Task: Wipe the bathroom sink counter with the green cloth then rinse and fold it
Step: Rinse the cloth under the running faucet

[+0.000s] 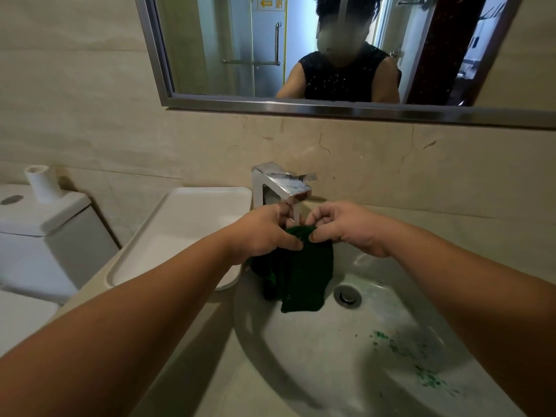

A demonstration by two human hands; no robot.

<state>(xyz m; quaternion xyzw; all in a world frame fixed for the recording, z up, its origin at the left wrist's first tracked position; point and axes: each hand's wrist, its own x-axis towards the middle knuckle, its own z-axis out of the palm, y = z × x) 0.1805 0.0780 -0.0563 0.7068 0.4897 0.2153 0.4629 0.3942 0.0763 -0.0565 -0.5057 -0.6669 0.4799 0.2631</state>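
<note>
Green cloth [301,272] under the chrome faucet [282,185], pinched by left hand [264,233] and right hand [343,227] fingers above the sink basin [346,356].

A beige stone counter [192,368] is seen under both forearms, with a round sink [331,371] sunk into it below the hands. A white tray [180,233] is parked on it, just left of the left hand [264,233].
</note>
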